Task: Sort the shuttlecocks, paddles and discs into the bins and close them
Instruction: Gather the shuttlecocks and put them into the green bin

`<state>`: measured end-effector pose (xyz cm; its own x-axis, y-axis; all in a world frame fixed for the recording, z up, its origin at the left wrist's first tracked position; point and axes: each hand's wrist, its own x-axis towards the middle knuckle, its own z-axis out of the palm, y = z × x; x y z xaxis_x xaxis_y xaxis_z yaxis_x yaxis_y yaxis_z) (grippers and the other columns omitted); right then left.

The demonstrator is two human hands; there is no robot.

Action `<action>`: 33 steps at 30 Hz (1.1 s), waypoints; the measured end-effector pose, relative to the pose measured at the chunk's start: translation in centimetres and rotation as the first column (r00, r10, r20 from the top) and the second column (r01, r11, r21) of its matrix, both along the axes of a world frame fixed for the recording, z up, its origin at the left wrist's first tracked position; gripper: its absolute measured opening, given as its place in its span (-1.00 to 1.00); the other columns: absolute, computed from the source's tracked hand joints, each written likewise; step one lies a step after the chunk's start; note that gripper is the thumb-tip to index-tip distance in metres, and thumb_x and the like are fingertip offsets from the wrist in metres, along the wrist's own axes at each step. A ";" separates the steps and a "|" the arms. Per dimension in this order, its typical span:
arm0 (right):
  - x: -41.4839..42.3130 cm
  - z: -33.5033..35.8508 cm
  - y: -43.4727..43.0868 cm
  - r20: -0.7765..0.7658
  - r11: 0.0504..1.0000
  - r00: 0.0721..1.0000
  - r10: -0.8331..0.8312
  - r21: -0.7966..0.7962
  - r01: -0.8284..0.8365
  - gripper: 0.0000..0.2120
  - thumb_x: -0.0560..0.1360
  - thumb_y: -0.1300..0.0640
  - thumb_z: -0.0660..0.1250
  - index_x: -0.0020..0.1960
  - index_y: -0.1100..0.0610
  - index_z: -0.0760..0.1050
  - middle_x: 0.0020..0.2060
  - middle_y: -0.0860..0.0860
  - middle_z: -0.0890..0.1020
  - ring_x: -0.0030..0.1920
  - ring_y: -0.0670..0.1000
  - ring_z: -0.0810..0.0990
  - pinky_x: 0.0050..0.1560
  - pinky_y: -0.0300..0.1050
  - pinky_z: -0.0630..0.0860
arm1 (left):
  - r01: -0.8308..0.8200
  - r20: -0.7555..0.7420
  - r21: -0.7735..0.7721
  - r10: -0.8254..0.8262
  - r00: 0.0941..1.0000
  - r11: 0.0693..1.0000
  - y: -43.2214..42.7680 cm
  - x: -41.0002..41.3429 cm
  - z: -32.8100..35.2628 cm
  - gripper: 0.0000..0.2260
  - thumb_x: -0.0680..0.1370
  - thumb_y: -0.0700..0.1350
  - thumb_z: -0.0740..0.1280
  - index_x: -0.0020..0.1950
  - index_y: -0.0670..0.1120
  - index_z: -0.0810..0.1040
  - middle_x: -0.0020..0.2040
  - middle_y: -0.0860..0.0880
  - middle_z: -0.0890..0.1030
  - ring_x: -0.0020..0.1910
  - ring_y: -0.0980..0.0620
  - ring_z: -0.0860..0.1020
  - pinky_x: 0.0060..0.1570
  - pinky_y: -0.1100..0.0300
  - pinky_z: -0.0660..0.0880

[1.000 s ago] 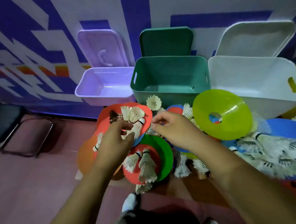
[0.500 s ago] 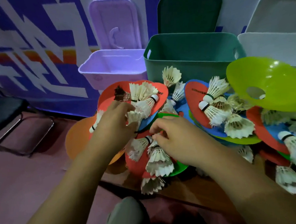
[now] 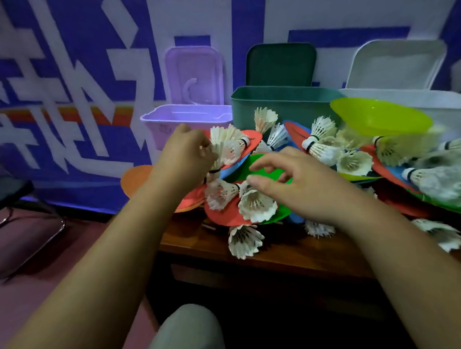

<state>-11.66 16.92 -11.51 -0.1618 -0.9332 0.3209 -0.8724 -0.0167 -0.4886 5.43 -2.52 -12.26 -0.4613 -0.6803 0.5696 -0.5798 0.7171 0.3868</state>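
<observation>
A heap of white shuttlecocks, flat coloured paddles and discs covers the wooden table (image 3: 286,253). My left hand (image 3: 189,152) grips a shuttlecock (image 3: 226,147) lying on a red paddle (image 3: 250,140) at the heap's left side. My right hand (image 3: 295,181) hovers with spread, relaxed fingers over a green disc (image 3: 267,171), just above a shuttlecock (image 3: 257,203) on a red disc (image 3: 224,214). Behind the heap stand three open bins: purple (image 3: 184,118), green (image 3: 281,102) and white (image 3: 415,97). A lime-green cone disc (image 3: 379,116) tops the heap at right.
Each bin's lid leans on the patterned wall behind it: purple lid (image 3: 194,73), green lid (image 3: 280,63), white lid (image 3: 395,63). A black chair (image 3: 6,197) stands at the left on the floor. An orange disc (image 3: 137,178) overhangs the table's left edge. My knees show below.
The camera dropped lower and closer to the table. My left hand closed on a shuttlecock on the red paddle. My right hand lifted off the shuttlecocks and spread its fingers.
</observation>
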 end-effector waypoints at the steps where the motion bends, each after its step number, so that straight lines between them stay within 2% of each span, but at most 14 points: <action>1: 0.4 0.0 0.6 -0.039 1.000 0.999 -0.002 0.020 0.002 -0.63 0.51 -0.43 0.31 0.23 -0.31 0.54 0.10 -0.21 0.47 0.09 -0.21 0.53 0.13 -0.13 0.48 | 0.010 0.000 0.006 -0.010 1.000 1.000 0.3 0.2 0.1 -0.88 0.55 -0.10 0.46 0.01 -0.12 0.64 0.10 -0.09 0.53 -0.04 -0.13 0.54 -0.10 0.12 0.37; 3: 1.0 0.1 1.4 -0.112 0.999 0.994 -0.001 0.033 0.004 -0.63 0.51 -0.36 0.38 0.27 -0.30 0.53 0.08 -0.19 0.43 0.10 -0.22 0.50 0.12 -0.18 0.45 | 0.033 -0.001 0.000 -0.033 0.999 0.999 1.0 0.8 0.3 -0.87 0.55 -0.09 0.48 0.04 -0.11 0.66 0.12 -0.08 0.53 -0.04 -0.11 0.54 -0.07 0.12 0.40; 5: 1.5 0.2 1.5 -0.195 0.999 0.980 -0.023 0.032 0.029 -0.72 0.55 -0.17 0.44 0.25 -0.24 0.57 0.03 -0.19 0.42 0.00 -0.25 0.47 0.04 -0.22 0.42 | 0.056 -0.026 -0.004 -0.056 0.998 0.998 1.7 1.6 0.5 -0.86 0.55 -0.07 0.49 0.04 -0.10 0.66 0.12 -0.07 0.52 -0.07 -0.08 0.53 -0.07 0.13 0.40; 8: 1.9 0.3 1.1 -0.301 0.996 0.951 -0.075 0.013 0.083 -0.84 0.59 -0.02 0.40 0.15 -0.18 0.64 -0.02 -0.18 0.47 -0.03 -0.14 0.51 0.09 0.00 0.54 | 0.071 -0.073 -0.012 -0.072 0.995 0.997 2.5 2.9 0.9 -0.85 0.55 -0.03 0.51 0.01 -0.08 0.66 0.08 -0.02 0.53 -0.09 -0.05 0.56 -0.11 0.14 0.41; 11: 1.9 0.7 0.7 -0.312 0.994 0.944 -0.107 -0.029 0.103 -0.85 0.58 0.05 0.37 0.07 -0.14 0.67 -0.08 -0.21 0.49 0.01 -0.08 0.54 0.09 0.06 0.56 | 0.094 -0.103 -0.023 -0.096 0.990 0.995 3.2 3.9 1.3 -0.84 0.56 0.02 0.50 0.00 -0.05 0.67 0.03 0.02 0.54 -0.09 0.01 0.57 -0.13 0.10 0.52; 15: 1.2 1.5 0.2 -0.256 0.983 0.957 -0.138 -0.150 0.102 -0.85 0.56 0.13 0.39 0.02 -0.09 0.68 -0.07 -0.16 0.59 -0.01 -0.08 0.56 0.06 -0.05 0.52 | 0.117 -0.130 -0.021 -0.119 0.984 0.993 3.9 4.2 2.2 -0.83 0.55 0.06 0.52 -0.01 -0.02 0.70 0.01 0.05 0.55 -0.11 0.09 0.58 -0.12 0.13 0.54; 19: -0.1 3.1 -0.8 -0.073 0.959 0.979 -0.191 -0.226 0.170 -0.88 0.57 0.17 0.40 -0.05 -0.04 0.64 -0.13 -0.13 0.63 -0.15 -0.17 0.58 -0.16 -0.36 0.40 | 0.146 -0.203 -0.024 -0.148 0.968 0.989 3.4 3.2 3.3 -0.85 0.52 0.07 0.54 -0.02 0.02 0.73 0.00 0.05 0.52 -0.12 0.18 0.57 -0.15 0.27 0.44; 23: -2.3 4.9 -1.8 0.283 0.915 0.929 -0.239 -0.254 0.313 -0.88 0.61 0.26 0.32 -0.01 0.10 0.60 -0.26 -0.02 0.65 -0.44 -0.12 0.65 -0.42 -0.25 0.52 | 0.143 -0.255 -0.011 -0.141 0.957 0.990 2.0 0.8 5.0 -0.88 0.54 0.10 0.52 -0.01 0.08 0.76 -0.09 0.00 0.51 -0.15 0.06 0.57 -0.11 0.11 0.50; 25: -3.8 5.7 -2.4 0.447 0.890 0.863 -0.235 -0.258 0.376 -0.88 0.61 0.31 0.30 -0.01 0.14 0.58 -0.27 0.06 0.66 -0.42 -0.04 0.70 -0.36 -0.10 0.66 | 0.157 -0.263 0.010 -0.149 0.953 0.988 1.1 -0.9 6.1 -0.86 0.56 0.11 0.50 0.01 0.07 0.76 -0.17 0.03 0.59 -0.32 0.05 0.60 -0.20 0.08 0.58; 27: -5.7 6.3 -3.4 0.559 0.865 0.799 -0.220 -0.268 0.425 -0.86 0.59 0.34 0.29 -0.02 0.15 0.57 -0.28 0.10 0.67 -0.34 0.07 0.74 -0.24 0.11 0.73 | 0.179 -0.285 0.055 -0.156 0.946 0.982 0.3 -2.7 7.1 -0.84 0.57 0.10 0.48 0.02 0.05 0.76 -0.21 0.10 0.67 -0.46 0.18 0.56 -0.32 0.19 0.52; 30: -8.3 7.6 -4.8 0.657 0.831 0.718 -0.231 -0.251 0.497 -0.83 0.58 0.37 0.25 0.00 0.16 0.55 -0.30 0.10 0.70 -0.28 0.15 0.77 -0.16 0.14 0.74 | 0.200 -0.307 0.077 -0.167 0.937 0.977 -1.1 -5.8 8.7 -0.84 0.59 0.06 0.47 0.04 0.03 0.78 -0.20 0.13 0.72 -0.35 0.24 0.63 -0.27 0.23 0.57; 33: -10.4 8.9 -6.3 0.712 0.803 0.660 -0.240 -0.236 0.547 -0.83 0.60 0.39 0.22 -0.01 0.19 0.54 -0.14 0.20 0.68 -0.25 0.14 0.77 -0.14 0.14 0.74 | 0.186 -0.346 0.100 -0.141 0.927 0.977 -2.9 -8.8 9.9 -0.85 0.58 0.03 0.48 0.05 0.00 0.78 -0.16 0.07 0.75 -0.24 0.14 0.68 -0.13 0.21 0.62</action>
